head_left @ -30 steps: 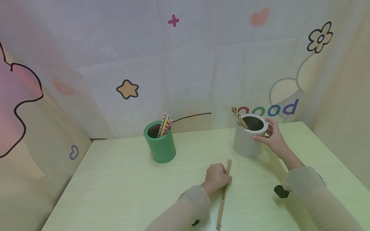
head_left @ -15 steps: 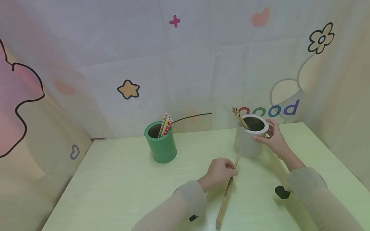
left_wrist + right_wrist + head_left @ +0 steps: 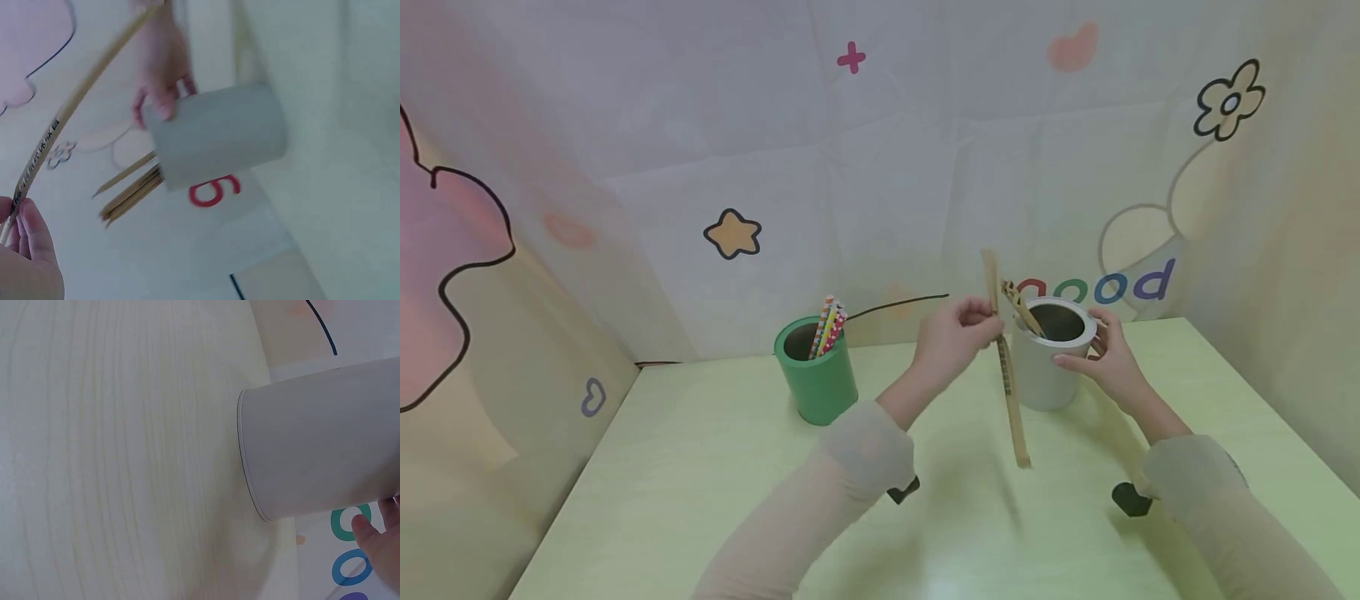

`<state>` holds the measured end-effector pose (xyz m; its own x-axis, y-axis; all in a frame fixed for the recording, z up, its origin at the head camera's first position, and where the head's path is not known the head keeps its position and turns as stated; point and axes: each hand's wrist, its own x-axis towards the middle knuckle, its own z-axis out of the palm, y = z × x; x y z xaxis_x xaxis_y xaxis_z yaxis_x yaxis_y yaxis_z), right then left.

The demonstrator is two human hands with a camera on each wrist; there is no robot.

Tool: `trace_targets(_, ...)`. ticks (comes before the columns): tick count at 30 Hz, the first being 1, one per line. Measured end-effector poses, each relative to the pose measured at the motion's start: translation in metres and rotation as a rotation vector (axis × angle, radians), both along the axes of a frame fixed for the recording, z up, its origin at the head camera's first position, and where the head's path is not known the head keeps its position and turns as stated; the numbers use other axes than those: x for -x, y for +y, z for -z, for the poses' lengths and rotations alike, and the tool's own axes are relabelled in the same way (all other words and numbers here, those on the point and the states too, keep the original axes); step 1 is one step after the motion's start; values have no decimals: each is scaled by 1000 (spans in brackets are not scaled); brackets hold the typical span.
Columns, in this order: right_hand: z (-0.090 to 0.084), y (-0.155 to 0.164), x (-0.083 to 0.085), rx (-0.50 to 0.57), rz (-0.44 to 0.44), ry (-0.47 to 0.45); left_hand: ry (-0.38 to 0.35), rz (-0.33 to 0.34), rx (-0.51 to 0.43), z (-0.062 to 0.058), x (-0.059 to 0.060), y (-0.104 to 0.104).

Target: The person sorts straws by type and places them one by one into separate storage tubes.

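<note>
My left hand [image 3: 951, 337] pinches a long, thin, tan packet with printed characters, which looks like wrapped chopsticks [image 3: 1011, 400]. It hangs raised off the table, nearly upright, just left of a light grey cylindrical holder [image 3: 1047, 375]. In the left wrist view the wrapped chopsticks [image 3: 62, 119] show dark print, with thumb and fingers around their lower part. My right hand [image 3: 1116, 358] grips the holder's right side near the rim, thumb in front and fingers behind. Several similar tan sticks [image 3: 1024, 310] lean out of the holder's left side. The holder stands upright on the table.
A green cylindrical holder [image 3: 818, 387] with several colourful patterned straws [image 3: 827, 327] stands at the back, left of my left hand. A printed cloth backdrop [image 3: 895, 183] rises behind the pale wooden table [image 3: 700, 475]. A dark object [image 3: 1131, 500] sits below my right sleeve.
My left hand has lifted the wrapped chopsticks off the table and moved up and away, turning them closer to upright beside the grey holder. My right hand stays on the holder.
</note>
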<state>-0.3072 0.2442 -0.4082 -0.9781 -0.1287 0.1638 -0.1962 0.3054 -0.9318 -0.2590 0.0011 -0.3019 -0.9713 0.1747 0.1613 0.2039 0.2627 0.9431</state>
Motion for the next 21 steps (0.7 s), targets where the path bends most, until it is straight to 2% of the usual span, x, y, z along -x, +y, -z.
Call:
trace_targets(4, 2, 1, 1, 1, 2, -5, 55, -106, -164, -19, 11, -9)
trace_targets(9, 3, 3, 2, -14, -2, -5, 125, -243, -298, -27, 22, -17)
trace_targets(14, 2, 3, 1, 18, -7, -11, 117, -329, -380, -19, 29, -18)
trace_targets(21, 1, 1, 1, 0, 6, 7, 125, -422, -455, -4, 40, -10)
